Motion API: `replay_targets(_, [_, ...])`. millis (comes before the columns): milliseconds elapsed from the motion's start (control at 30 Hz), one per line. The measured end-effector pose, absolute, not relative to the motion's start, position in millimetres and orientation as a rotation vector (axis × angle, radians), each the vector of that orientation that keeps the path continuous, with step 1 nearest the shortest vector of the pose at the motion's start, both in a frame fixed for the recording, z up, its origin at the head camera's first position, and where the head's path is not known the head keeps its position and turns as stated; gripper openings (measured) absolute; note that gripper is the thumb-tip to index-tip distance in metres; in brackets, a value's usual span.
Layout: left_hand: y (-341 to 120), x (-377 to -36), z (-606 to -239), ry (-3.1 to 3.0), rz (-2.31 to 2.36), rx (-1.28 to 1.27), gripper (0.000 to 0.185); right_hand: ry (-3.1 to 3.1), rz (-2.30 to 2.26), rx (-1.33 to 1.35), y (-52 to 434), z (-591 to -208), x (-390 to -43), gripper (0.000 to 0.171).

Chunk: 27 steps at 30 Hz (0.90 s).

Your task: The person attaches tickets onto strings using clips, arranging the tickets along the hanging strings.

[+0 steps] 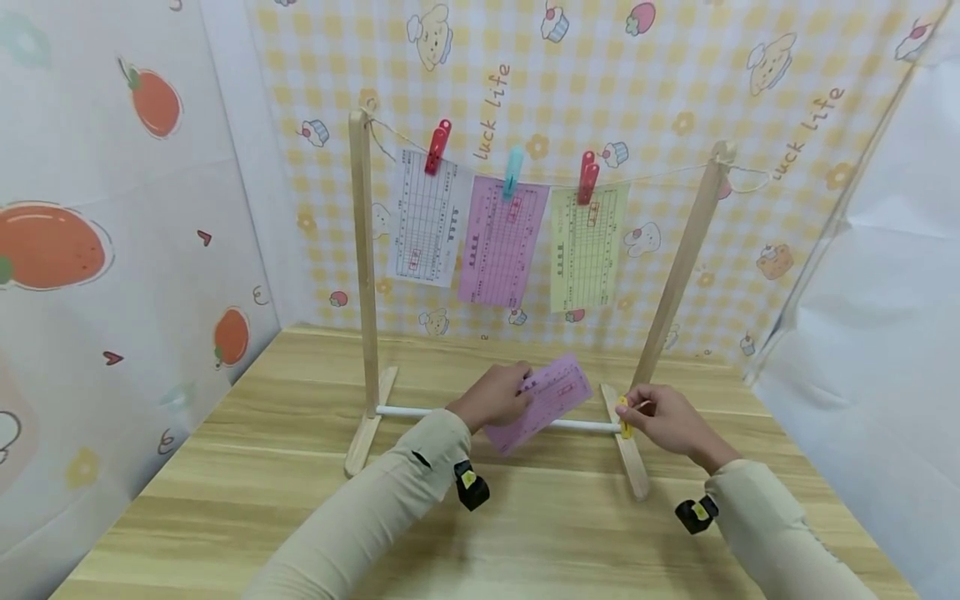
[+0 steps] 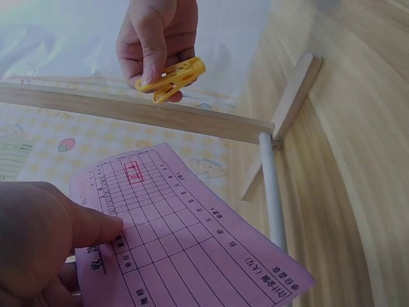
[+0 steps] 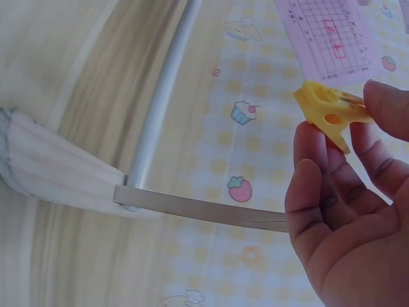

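My left hand (image 1: 501,397) pinches a pink receipt slip (image 1: 551,400) in front of the rack's white crossbar; in the left wrist view the thumb presses on the slip's printed face. Near the foot of the right post, my right hand (image 1: 666,417) holds a yellow clothespin (image 2: 171,79) between thumb and fingers. Above, a string (image 1: 660,177) runs between two wooden posts. From it hang a white slip (image 1: 423,221) under a red clothespin (image 1: 438,147), a pink slip (image 1: 501,246) under a light blue clothespin (image 1: 513,172), and a yellow-green slip (image 1: 588,254) under another red clothespin (image 1: 588,177).
The left post (image 1: 363,267) and right post (image 1: 678,271) stand on flat wooden feet, joined low down by a white rod (image 1: 585,426). A checked, patterned cloth (image 1: 540,100) hangs behind. The wood-grain table (image 1: 555,533) spreads under both forearms.
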State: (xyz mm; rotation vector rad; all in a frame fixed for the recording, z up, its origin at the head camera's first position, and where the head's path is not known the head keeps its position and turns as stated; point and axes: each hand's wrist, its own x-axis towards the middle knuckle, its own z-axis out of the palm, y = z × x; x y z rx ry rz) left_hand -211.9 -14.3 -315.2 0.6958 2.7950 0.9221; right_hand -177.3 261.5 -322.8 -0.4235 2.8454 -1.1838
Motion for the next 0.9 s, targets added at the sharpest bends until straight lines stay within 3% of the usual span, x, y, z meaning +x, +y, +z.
replay_targets(900, [6.2, -214.3, -269.8, 2.863, 0.948, 0.822, 0.015, 2.870, -1.146, -0.464, 263.0, -291.3, -173.8, 0.017])
